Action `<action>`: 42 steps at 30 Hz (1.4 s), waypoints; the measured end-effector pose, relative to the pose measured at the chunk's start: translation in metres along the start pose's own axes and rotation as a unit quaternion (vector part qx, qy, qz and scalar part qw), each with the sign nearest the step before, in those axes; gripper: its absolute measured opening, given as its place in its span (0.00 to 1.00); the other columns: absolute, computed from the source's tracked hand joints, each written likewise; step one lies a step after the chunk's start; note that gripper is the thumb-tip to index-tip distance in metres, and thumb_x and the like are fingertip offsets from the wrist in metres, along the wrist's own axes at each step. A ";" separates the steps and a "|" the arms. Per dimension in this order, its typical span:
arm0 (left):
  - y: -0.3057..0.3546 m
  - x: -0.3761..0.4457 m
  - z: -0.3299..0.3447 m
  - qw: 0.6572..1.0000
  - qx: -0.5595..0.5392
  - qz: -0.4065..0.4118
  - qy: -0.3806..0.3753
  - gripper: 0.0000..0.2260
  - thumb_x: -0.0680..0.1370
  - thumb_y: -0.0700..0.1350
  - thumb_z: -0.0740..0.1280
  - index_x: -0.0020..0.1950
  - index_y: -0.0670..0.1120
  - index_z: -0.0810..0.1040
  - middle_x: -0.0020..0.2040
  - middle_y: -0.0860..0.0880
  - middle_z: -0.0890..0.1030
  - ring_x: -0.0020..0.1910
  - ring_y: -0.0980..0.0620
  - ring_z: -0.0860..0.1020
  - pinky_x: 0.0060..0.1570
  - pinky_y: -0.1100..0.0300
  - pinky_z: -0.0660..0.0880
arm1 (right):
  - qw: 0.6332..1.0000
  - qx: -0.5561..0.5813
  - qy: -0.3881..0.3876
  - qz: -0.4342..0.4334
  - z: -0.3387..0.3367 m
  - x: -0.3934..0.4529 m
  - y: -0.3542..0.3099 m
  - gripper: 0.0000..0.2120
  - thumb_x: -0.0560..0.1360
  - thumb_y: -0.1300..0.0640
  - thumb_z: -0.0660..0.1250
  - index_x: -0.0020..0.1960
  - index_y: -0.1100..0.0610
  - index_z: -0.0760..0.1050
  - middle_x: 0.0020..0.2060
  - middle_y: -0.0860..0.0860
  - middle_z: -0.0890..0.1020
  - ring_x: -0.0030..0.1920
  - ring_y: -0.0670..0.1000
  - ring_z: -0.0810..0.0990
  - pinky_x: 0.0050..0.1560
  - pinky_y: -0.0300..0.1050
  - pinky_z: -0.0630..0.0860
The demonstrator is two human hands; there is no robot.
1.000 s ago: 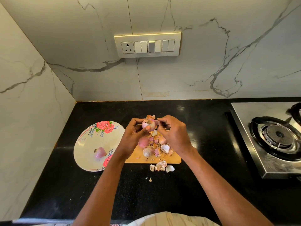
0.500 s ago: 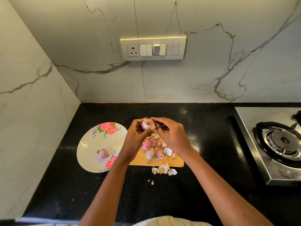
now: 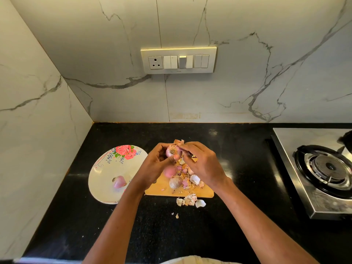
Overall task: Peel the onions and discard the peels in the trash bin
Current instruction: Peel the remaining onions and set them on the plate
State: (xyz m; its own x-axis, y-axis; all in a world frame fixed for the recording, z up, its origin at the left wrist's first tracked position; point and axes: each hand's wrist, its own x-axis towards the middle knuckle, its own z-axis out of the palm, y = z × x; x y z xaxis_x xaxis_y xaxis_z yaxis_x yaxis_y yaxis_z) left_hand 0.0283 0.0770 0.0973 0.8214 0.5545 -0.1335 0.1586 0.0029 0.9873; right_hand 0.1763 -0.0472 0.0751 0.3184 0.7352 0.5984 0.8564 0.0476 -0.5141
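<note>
My left hand (image 3: 155,164) holds a small pink onion (image 3: 171,151) above the wooden cutting board (image 3: 158,190). My right hand (image 3: 203,164) pinches a strip of papery skin (image 3: 179,142) at the onion's top. Under the hands, on the board, lie two more onions (image 3: 175,181) and a heap of peels (image 3: 192,179). More peels (image 3: 190,200) lie on the black counter just in front of the board. One peeled onion (image 3: 119,181) rests on the floral plate (image 3: 102,174) to the left. No trash bin is in view.
A steel gas stove (image 3: 314,168) with a black burner stands at the right. Marble walls close off the back and left, with a switch panel (image 3: 178,60) above. The black counter (image 3: 76,216) runs to the near edge.
My hands have stayed over the board, working on the same onion. The right fingers have shifted to the onion's top and lifted a piece of skin. The camera has tilted slightly.
</note>
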 end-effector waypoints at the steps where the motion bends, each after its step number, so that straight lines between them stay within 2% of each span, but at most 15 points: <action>1: 0.000 0.000 0.000 1.000 0.013 -0.002 -0.009 0.20 0.76 0.47 0.72 0.66 0.46 0.73 0.60 0.48 0.82 0.58 0.51 0.83 0.58 0.55 0.81 | 1.000 -0.002 0.006 0.006 -0.002 0.001 0.002 0.14 0.77 0.62 0.72 0.62 0.61 0.81 0.55 0.55 0.84 0.55 0.50 0.84 0.58 0.33 0.78; 4: -0.005 -0.001 0.001 0.998 0.057 -0.009 -0.012 0.22 0.74 0.46 0.75 0.65 0.50 0.72 0.61 0.49 0.82 0.59 0.53 0.82 0.60 0.54 0.80 | 0.999 -0.007 0.025 0.032 -0.009 0.006 0.012 0.14 0.75 0.65 0.73 0.61 0.61 0.81 0.52 0.55 0.85 0.53 0.49 0.84 0.57 0.25 0.73; 9: -0.010 -0.003 -0.001 0.999 0.041 -0.010 0.015 0.20 0.75 0.49 0.74 0.65 0.50 0.72 0.61 0.48 0.82 0.58 0.51 0.83 0.59 0.54 0.81 | 0.998 0.020 0.034 0.059 -0.003 0.006 0.014 0.13 0.76 0.63 0.73 0.60 0.59 0.82 0.52 0.52 0.85 0.52 0.42 0.81 0.53 0.25 0.74; 12: -0.011 -0.004 0.004 0.999 0.025 -0.013 0.026 0.19 0.76 0.49 0.73 0.65 0.50 0.73 0.60 0.49 0.81 0.57 0.51 0.82 0.55 0.57 0.81 | 0.993 0.023 0.039 0.107 0.006 0.001 0.018 0.11 0.76 0.59 0.73 0.59 0.57 0.83 0.50 0.49 0.86 0.49 0.42 0.82 0.50 0.24 0.74; 15: -0.015 -0.007 0.004 0.999 0.015 -0.010 0.034 0.21 0.73 0.50 0.74 0.64 0.49 0.73 0.61 0.50 0.79 0.58 0.52 0.81 0.55 0.57 0.82 | 0.982 0.020 0.027 0.183 0.019 -0.006 0.027 0.08 0.77 0.57 0.73 0.56 0.55 0.84 0.47 0.47 0.86 0.46 0.42 0.81 0.45 0.24 0.73; 19: -0.020 -0.011 0.008 0.999 0.015 -0.003 0.041 0.19 0.76 0.43 0.74 0.65 0.49 0.73 0.61 0.50 0.80 0.57 0.56 0.82 0.51 0.63 0.80 | 0.964 -0.013 -0.072 0.256 0.034 -0.027 0.046 0.09 0.79 0.61 0.70 0.58 0.56 0.84 0.50 0.51 0.85 0.50 0.48 0.83 0.46 0.27 0.72; 23: -0.021 -0.011 0.008 0.999 0.021 0.005 0.039 0.21 0.77 0.42 0.74 0.68 0.51 0.74 0.63 0.52 0.79 0.57 0.57 0.82 0.51 0.64 0.79 | 0.959 -0.041 -0.175 0.221 0.046 -0.040 0.051 0.14 0.80 0.60 0.67 0.66 0.54 0.81 0.59 0.52 0.83 0.59 0.51 0.81 0.57 0.41 0.77; 26: -0.021 -0.011 0.006 0.999 0.012 0.010 0.052 0.22 0.77 0.44 0.74 0.70 0.52 0.74 0.63 0.54 0.79 0.58 0.58 0.81 0.52 0.63 0.80 | 0.938 -0.060 -0.279 0.197 0.047 -0.045 0.055 0.20 0.79 0.59 0.66 0.70 0.48 0.77 0.67 0.48 0.78 0.69 0.50 0.73 0.66 0.47 0.76; 27: -0.022 -0.011 0.005 0.998 0.001 0.008 0.058 0.23 0.76 0.45 0.74 0.70 0.52 0.74 0.64 0.54 0.79 0.59 0.57 0.81 0.54 0.60 0.80 | 0.936 -0.059 -0.286 0.196 0.046 -0.045 0.055 0.21 0.78 0.59 0.66 0.70 0.47 0.77 0.68 0.47 0.78 0.70 0.49 0.73 0.66 0.48 0.76; 29: -0.022 -0.010 0.004 0.997 -0.021 -0.001 0.071 0.25 0.74 0.47 0.75 0.69 0.51 0.72 0.64 0.52 0.79 0.61 0.54 0.81 0.58 0.56 0.81 | 0.947 -0.005 -0.231 0.224 0.037 -0.038 0.052 0.19 0.78 0.59 0.67 0.68 0.48 0.79 0.65 0.47 0.80 0.66 0.48 0.76 0.64 0.45 0.76; 31: -0.023 -0.008 0.003 0.997 -0.027 -0.006 0.076 0.24 0.74 0.46 0.75 0.68 0.51 0.72 0.64 0.51 0.80 0.61 0.53 0.82 0.58 0.56 0.81 | 0.942 0.115 -0.136 0.285 0.022 -0.020 0.039 0.14 0.80 0.55 0.68 0.65 0.47 0.80 0.59 0.43 0.82 0.60 0.42 0.80 0.59 0.38 0.77; 32: -0.023 -0.007 0.003 0.997 -0.025 -0.005 0.075 0.23 0.75 0.45 0.75 0.68 0.50 0.72 0.64 0.52 0.80 0.60 0.54 0.82 0.57 0.56 0.81 | 0.930 0.176 -0.116 0.301 0.015 -0.010 0.033 0.14 0.81 0.51 0.68 0.65 0.46 0.80 0.58 0.42 0.83 0.58 0.40 0.80 0.58 0.36 0.77; 34: -0.023 -0.005 0.005 0.997 -0.017 0.001 0.072 0.22 0.76 0.42 0.74 0.68 0.50 0.72 0.63 0.52 0.80 0.59 0.56 0.82 0.54 0.59 0.81 | 0.914 0.244 -0.137 0.294 0.006 0.007 0.024 0.16 0.80 0.45 0.68 0.67 0.45 0.79 0.60 0.41 0.83 0.59 0.40 0.80 0.59 0.38 0.78; 37: -0.024 -0.001 0.008 0.997 -0.003 0.010 0.074 0.21 0.77 0.42 0.73 0.68 0.49 0.72 0.63 0.52 0.80 0.59 0.59 0.81 0.53 0.62 0.80 | 0.923 0.226 -0.175 0.258 0.003 0.014 0.016 0.19 0.77 0.41 0.70 0.66 0.44 0.80 0.64 0.43 0.81 0.61 0.41 0.80 0.61 0.40 0.78; 42: -0.020 0.005 0.010 0.997 -0.001 0.017 0.078 0.21 0.78 0.41 0.73 0.69 0.48 0.71 0.64 0.52 0.80 0.60 0.59 0.81 0.54 0.65 0.79 | 0.939 0.214 -0.099 0.251 0.002 0.017 0.016 0.12 0.75 0.49 0.75 0.58 0.47 0.83 0.55 0.45 0.84 0.55 0.40 0.82 0.57 0.38 0.80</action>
State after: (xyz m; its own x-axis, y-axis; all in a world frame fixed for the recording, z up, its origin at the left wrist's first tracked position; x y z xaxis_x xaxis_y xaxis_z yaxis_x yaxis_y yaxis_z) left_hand 0.0349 0.0718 0.0758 0.7307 0.6773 -0.0849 0.1310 -0.0170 0.9912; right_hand 0.1946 -0.0327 0.0758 0.5197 0.8471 0.1113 0.3643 -0.1018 -0.9257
